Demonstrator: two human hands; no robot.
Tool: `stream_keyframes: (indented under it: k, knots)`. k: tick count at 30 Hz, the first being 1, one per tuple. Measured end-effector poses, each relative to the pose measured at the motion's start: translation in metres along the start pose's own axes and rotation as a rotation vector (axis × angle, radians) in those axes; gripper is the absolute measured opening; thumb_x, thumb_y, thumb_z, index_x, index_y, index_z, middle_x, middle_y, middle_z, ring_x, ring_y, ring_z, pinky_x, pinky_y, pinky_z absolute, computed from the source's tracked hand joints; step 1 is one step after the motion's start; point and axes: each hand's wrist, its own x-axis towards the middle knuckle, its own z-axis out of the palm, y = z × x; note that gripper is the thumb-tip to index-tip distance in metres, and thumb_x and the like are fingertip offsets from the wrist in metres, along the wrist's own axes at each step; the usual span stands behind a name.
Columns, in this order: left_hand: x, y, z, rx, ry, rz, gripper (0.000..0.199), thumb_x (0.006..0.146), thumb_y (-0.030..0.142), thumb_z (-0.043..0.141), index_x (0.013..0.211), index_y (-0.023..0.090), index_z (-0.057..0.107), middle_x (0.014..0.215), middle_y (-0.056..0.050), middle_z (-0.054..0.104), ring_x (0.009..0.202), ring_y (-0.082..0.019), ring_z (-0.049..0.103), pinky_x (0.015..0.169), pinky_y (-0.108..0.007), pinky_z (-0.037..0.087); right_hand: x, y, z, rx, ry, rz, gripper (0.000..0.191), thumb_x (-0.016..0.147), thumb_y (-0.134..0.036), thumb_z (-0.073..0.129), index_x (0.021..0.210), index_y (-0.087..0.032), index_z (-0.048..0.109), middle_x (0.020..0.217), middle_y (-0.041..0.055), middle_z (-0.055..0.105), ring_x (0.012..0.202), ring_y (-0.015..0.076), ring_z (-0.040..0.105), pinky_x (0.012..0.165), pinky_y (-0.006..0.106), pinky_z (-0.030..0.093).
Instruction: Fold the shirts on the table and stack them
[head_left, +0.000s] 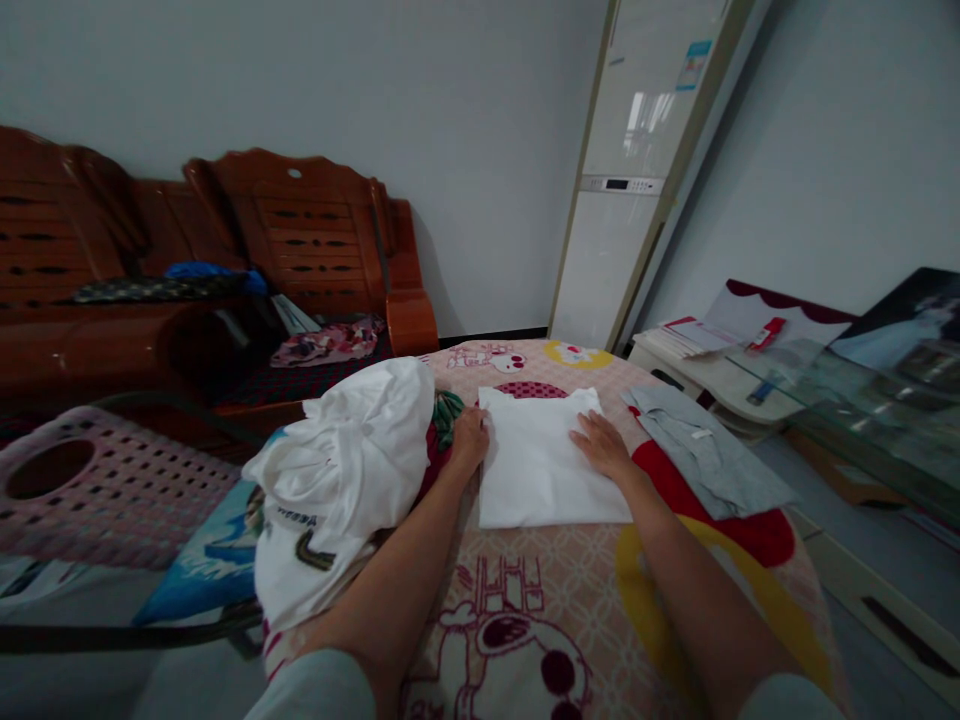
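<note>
A white folded garment [536, 460] lies flat in front of me on a round table with a patterned cloth. My left hand [470, 438] rests at its left edge, fingers stretched forward against the fabric. On its upper right part lies my right hand [602, 446], open, with the fingers spread flat. Left of my left forearm is a loose heap of white clothing [352, 460] with dark print on it. Behind my left hand some green cloth [447, 415] shows at the heap's edge. A grey folded garment [701, 445] lies to the right.
The tablecloth [517, 580] has cartoon figures. A pink woven chair [112, 490] with a blue cushion [210, 550] stands at the left, before a wooden sofa [300, 230]. A tall white air conditioner [622, 240] stands behind; a glass shelf [847, 420] is at the right.
</note>
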Motion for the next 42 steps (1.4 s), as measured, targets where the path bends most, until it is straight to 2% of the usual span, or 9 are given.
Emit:
stream_keyframes:
  k: [5, 9, 12, 15, 20, 26, 32, 37, 42]
  knots:
    - [-0.001, -0.001, 0.000, -0.079, 0.069, 0.003, 0.039, 0.073, -0.002, 0.052, 0.105, 0.013, 0.069, 0.116, -0.013, 0.068, 0.115, -0.025, 0.061, 0.104, -0.040, 0.046, -0.018, -0.003, 0.000, 0.047, 0.054, -0.065, 0.055, 0.098, -0.044, 0.042, 0.146, -0.016, 0.045, 0.155, 0.0165, 0.038, 0.144, 0.0284, 0.033, 0.116, 0.044, 0.027]
    - [-0.009, 0.012, 0.003, -0.152, 0.132, 0.165, 0.047, 0.078, 0.006, 0.056, 0.123, 0.016, 0.060, 0.138, -0.014, 0.056, 0.132, -0.026, 0.049, 0.112, -0.046, 0.039, -0.028, -0.008, 0.004, 0.020, 0.040, -0.067, 0.054, 0.099, -0.044, 0.040, 0.147, -0.018, 0.043, 0.155, 0.0164, 0.037, 0.143, 0.0297, 0.034, 0.115, 0.048, 0.025]
    - [-0.020, 0.029, 0.008, -0.128, -0.081, 0.322, 0.047, 0.088, 0.024, 0.056, 0.134, 0.014, 0.052, 0.145, -0.017, 0.050, 0.137, -0.025, 0.045, 0.114, -0.045, 0.036, -0.030, -0.009, 0.004, 0.018, 0.047, -0.069, 0.054, 0.100, -0.044, 0.040, 0.147, -0.017, 0.043, 0.154, 0.0179, 0.038, 0.142, 0.0301, 0.035, 0.114, 0.048, 0.026]
    - [-0.030, 0.039, 0.008, 0.036, -0.291, 0.354, 0.057, 0.093, 0.040, 0.053, 0.143, 0.014, 0.045, 0.153, -0.019, 0.041, 0.143, -0.031, 0.036, 0.116, -0.051, 0.028, -0.030, -0.008, 0.003, 0.031, 0.056, -0.067, 0.053, 0.099, -0.042, 0.041, 0.146, -0.017, 0.045, 0.155, 0.0174, 0.038, 0.142, 0.0301, 0.035, 0.115, 0.048, 0.027]
    - [-0.029, 0.033, 0.002, 0.187, -0.342, 0.276, 0.057, 0.096, 0.045, 0.044, 0.148, 0.022, 0.040, 0.157, -0.014, 0.035, 0.146, -0.033, 0.029, 0.117, -0.057, 0.020, -0.032, -0.015, -0.006, 0.110, 0.073, -0.104, 0.052, 0.099, -0.039, 0.043, 0.143, -0.012, 0.049, 0.155, 0.0195, 0.037, 0.144, 0.0310, 0.032, 0.117, 0.050, 0.024]
    - [-0.015, 0.016, 0.003, 0.101, -0.288, 0.274, 0.050, 0.093, 0.026, 0.047, 0.142, 0.016, 0.047, 0.152, -0.015, 0.042, 0.142, -0.027, 0.038, 0.117, -0.048, 0.029, -0.052, -0.077, -0.018, 0.315, -0.016, -0.495, 0.050, 0.099, -0.039, 0.044, 0.142, -0.017, 0.050, 0.151, 0.0164, 0.043, 0.142, 0.0267, 0.037, 0.117, 0.051, 0.026]
    - [-0.006, 0.004, 0.003, 0.002, -0.271, 0.253, 0.048, 0.087, 0.014, 0.050, 0.135, 0.017, 0.055, 0.147, -0.013, 0.051, 0.138, -0.022, 0.045, 0.116, -0.041, 0.033, -0.087, -0.140, -0.012, 0.225, -0.121, -0.777, 0.055, 0.098, -0.042, 0.048, 0.144, -0.013, 0.045, 0.152, 0.0185, 0.041, 0.144, 0.0294, 0.032, 0.118, 0.052, 0.023]
    - [-0.008, 0.010, 0.002, -0.002, -0.247, 0.265, 0.050, 0.086, 0.021, 0.057, 0.135, 0.016, 0.056, 0.147, -0.015, 0.049, 0.138, -0.026, 0.045, 0.116, -0.043, 0.034, -0.094, -0.153, -0.017, 0.224, -0.137, -0.892, 0.055, 0.095, -0.048, 0.051, 0.137, -0.011, 0.052, 0.144, 0.0197, 0.050, 0.138, 0.0299, 0.038, 0.118, 0.053, 0.023]
    - [-0.010, 0.011, 0.000, -0.007, -0.248, 0.274, 0.046, 0.087, 0.022, 0.058, 0.132, 0.015, 0.059, 0.146, -0.016, 0.050, 0.137, -0.028, 0.046, 0.116, -0.045, 0.034, -0.093, -0.149, -0.026, 0.456, -0.342, -1.026, 0.058, 0.090, -0.042, 0.062, 0.138, -0.010, 0.052, 0.143, 0.0189, 0.053, 0.137, 0.0276, 0.043, 0.119, 0.048, 0.022]
